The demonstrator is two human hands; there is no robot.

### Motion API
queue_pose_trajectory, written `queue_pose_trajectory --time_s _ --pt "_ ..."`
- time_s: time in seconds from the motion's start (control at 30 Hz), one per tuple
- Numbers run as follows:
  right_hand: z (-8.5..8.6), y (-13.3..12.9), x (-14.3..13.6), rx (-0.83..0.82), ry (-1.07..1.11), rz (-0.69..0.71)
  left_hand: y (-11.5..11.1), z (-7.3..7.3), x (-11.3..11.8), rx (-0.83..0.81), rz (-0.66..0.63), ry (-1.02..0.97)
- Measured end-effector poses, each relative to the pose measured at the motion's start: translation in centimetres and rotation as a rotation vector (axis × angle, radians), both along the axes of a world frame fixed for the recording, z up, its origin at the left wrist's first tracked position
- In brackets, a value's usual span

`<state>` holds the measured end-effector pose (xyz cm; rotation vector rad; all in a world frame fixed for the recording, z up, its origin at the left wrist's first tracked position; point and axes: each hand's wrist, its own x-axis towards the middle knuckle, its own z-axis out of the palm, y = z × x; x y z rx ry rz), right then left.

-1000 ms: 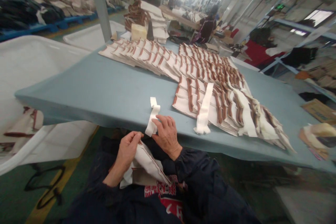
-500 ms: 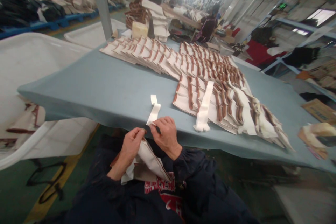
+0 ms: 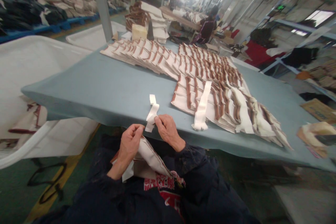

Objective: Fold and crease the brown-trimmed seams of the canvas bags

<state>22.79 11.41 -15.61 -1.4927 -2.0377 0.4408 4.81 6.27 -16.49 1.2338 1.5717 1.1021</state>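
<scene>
My left hand is closed on the edge of a cream fabric piece with brown trim, which hangs down over my lap. To its right, my right hand pinches a curled white strip between thumb and fingers. The strip's far end rests on the blue-covered table near its front edge. A second, longer white strip lies farther right, partly over a row of stacked fabric pieces.
More overlapping cream pieces with brown edges cover the back of the table. At the left stand white bins, one holding fabric. A roll of tape lies at the right. A person sits in the background.
My right hand has shifted slightly up and right along the strip, whose lower end now hangs free below the fingers. My left hand has moved slightly up and left, still holding the fabric piece.
</scene>
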Motion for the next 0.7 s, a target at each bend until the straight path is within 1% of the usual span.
queue_pose_trajectory --time_s 0.07,0.13,0.3,0.43,0.57,0.7 --pt "0.2 0.2 0.1 -0.039 0.029 -0.002 -0.3 0.4 -0.2 0.031 0.016 0.073" --pt "0.4 0.3 0.1 -0.071 0.058 -0.015 -0.3 0.7 -0.2 0.061 -0.014 0.155" --pt "0.6 0.8 -0.1 -0.117 0.101 -0.075 1.1 0.8 0.3 0.104 -0.236 0.394" --pt "1.0 1.6 0.1 -0.126 0.142 -0.118 2.3 0.6 0.6 0.083 -0.324 0.591" --pt "2.0 2.8 0.5 -0.127 0.208 -0.155 2.7 0.7 0.7 0.057 -0.378 0.714" --pt "3.4 4.4 0.5 -0.129 0.282 -0.182 3.0 1.2 1.0 0.031 -0.401 0.781"
